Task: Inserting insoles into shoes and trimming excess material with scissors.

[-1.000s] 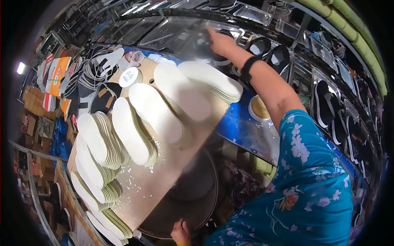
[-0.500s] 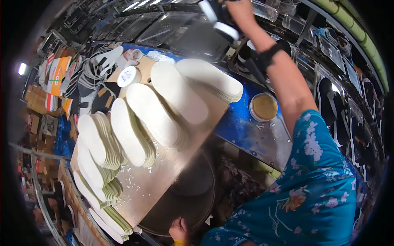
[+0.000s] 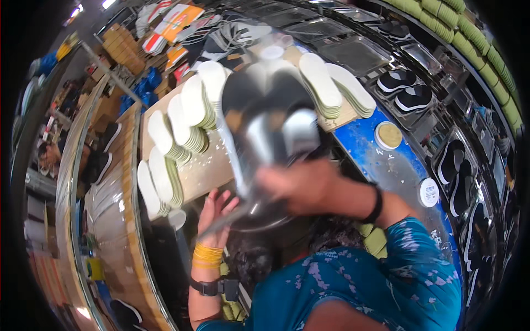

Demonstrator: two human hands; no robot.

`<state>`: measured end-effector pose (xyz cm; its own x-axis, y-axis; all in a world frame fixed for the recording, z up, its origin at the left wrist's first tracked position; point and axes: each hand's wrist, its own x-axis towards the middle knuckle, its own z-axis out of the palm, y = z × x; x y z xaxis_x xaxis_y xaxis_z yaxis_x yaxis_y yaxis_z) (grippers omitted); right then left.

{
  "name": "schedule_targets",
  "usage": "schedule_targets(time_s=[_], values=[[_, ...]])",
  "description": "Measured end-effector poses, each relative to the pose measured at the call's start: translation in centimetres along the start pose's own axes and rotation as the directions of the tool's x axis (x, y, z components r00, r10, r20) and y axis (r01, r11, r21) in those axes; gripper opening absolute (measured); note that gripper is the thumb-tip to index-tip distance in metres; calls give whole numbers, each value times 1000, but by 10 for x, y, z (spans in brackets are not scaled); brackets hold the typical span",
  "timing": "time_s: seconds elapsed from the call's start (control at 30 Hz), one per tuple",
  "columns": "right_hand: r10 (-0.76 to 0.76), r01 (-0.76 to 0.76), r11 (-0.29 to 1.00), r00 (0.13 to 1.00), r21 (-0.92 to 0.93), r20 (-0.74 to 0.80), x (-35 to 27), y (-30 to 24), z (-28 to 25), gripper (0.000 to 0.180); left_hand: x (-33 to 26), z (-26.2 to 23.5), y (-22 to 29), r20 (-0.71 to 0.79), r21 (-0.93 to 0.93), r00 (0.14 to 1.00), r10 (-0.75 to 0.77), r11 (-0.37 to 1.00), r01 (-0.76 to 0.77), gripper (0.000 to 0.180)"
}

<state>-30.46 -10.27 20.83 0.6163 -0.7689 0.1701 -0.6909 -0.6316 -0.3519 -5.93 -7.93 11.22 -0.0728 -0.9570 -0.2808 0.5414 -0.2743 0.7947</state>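
A pair of black shoes (image 3: 268,99) with white parts hangs, smeared by motion, over the middle of the bench. My right hand (image 3: 301,185) is closed at their near end, blurred. Below the shoes, my left hand (image 3: 215,215) is raised with its fingers apart. A thin grey strip (image 3: 223,220) crosses in front of the left palm; what it belongs to is unclear. Stacks of white insoles (image 3: 193,102) with greenish edges lie on the board (image 3: 207,171) left of the shoes. More insole stacks (image 3: 323,83) lie to their right.
A round tub (image 3: 388,135) with a tan top and a white round lid (image 3: 429,192) sit on the blue bench (image 3: 359,149). Racks at right bear trays with black shoes (image 3: 413,97). A wooden ledge (image 3: 118,187) runs along the left.
My right hand has brought the black shoes from the racks at the upper right down to the middle. My left hand has risen from the lower edge and opened. The view has shifted.
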Motion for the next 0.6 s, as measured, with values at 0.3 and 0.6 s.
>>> schedule_targets(time_s=[0.3, 0.6], values=[[-299, 281, 925, 953, 257, 34, 3, -79, 195, 65, 2, -130, -78, -208, 831, 798, 565, 533, -161, 46], [227, -149, 739, 973, 658, -35, -16, -45, 141, 55, -17, -67, -3, -15, 999, 972, 233, -40, 25, 51]])
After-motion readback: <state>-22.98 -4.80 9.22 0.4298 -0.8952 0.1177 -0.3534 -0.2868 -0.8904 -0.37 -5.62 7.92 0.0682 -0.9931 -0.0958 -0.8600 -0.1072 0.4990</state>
